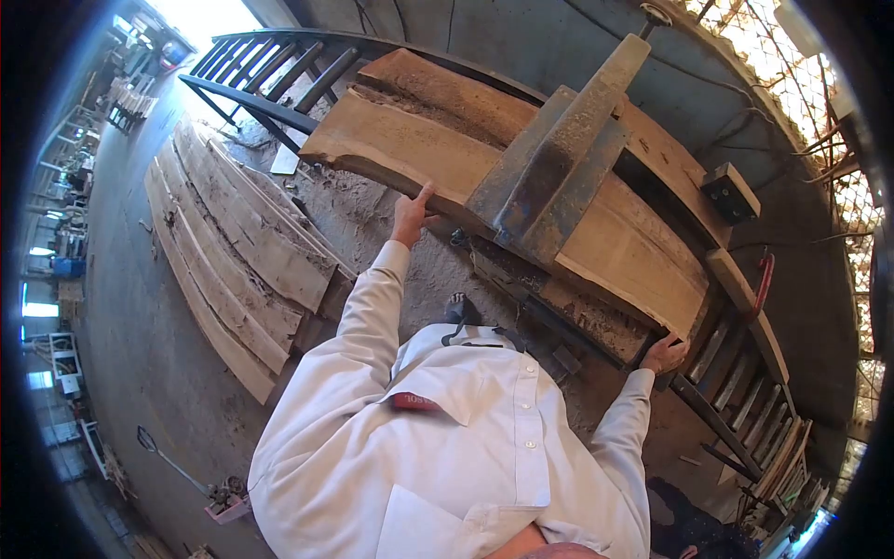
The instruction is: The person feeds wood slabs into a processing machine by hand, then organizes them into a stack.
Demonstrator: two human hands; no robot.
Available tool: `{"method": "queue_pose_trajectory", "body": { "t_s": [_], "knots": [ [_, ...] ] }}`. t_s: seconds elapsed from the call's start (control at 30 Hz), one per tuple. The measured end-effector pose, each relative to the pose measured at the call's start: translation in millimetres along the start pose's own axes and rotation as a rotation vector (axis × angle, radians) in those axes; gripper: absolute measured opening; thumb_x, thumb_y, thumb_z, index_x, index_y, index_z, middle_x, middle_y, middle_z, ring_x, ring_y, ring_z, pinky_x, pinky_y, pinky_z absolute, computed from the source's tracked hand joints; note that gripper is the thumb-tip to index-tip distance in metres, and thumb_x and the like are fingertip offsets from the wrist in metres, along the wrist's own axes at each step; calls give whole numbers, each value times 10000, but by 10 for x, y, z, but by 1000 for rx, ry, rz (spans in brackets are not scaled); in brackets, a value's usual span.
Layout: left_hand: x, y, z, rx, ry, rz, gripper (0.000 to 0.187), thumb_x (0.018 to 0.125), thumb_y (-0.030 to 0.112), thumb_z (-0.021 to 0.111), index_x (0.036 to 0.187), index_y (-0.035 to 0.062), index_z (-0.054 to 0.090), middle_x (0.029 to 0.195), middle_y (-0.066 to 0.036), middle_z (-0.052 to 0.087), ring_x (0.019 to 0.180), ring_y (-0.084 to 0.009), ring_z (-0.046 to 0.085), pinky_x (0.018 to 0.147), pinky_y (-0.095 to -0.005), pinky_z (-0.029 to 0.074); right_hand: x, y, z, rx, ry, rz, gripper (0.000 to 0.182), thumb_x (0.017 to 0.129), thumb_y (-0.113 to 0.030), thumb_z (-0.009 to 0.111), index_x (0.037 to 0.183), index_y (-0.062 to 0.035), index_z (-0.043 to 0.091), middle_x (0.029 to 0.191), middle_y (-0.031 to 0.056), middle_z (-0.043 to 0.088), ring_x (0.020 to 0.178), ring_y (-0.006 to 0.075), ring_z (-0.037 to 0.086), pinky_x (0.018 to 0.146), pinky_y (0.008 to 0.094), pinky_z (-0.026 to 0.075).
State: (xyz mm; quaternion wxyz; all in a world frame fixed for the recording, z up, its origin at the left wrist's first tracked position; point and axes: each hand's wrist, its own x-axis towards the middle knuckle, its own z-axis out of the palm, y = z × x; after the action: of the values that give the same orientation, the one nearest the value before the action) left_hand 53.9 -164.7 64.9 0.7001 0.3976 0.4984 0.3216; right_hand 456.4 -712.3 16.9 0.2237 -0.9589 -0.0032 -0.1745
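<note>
A long wooden slab [410, 140] lies on the machine's bed and passes under a dusty metal housing [568, 140]. My left hand [411, 216] grips the slab's near edge, left of the housing, with the thumb on top. At the slab's right end, my right hand [665, 354] has its fingers closed on the corner. Behind the slab runs a second rough board [456, 90], its surface covered in sawdust.
Several long planks [242, 242] are stacked on the floor at the left. Roller frames extend at the upper left [270, 116] and lower right [717, 424]. A wooden bar [750, 312] with a red clamp [765, 284] stands beyond my right hand.
</note>
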Motion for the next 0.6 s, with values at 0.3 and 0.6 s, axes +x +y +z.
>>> {"method": "queue_pose_trajectory", "body": {
  "t_s": [0.3,0.6],
  "knots": [
    [-100,75,28,-15,-51,3,547,915,327,754,1244,-59,549,1144,-153,657,915,-256,702,651,-396,637,-50,-95,-78,10,-6,12,786,1003,-612,375,1436,38,473,1489,229,478,1389,391,424,1176,465,300],
    [255,208,-537,286,330,254,685,862,323,798,1334,-52,473,1200,-210,630,1032,-331,664,839,-444,583,-5,-3,1,12,-4,3,758,1005,-590,386,1436,27,477,1508,220,459,1401,380,410,1177,466,300]
  ]
}}
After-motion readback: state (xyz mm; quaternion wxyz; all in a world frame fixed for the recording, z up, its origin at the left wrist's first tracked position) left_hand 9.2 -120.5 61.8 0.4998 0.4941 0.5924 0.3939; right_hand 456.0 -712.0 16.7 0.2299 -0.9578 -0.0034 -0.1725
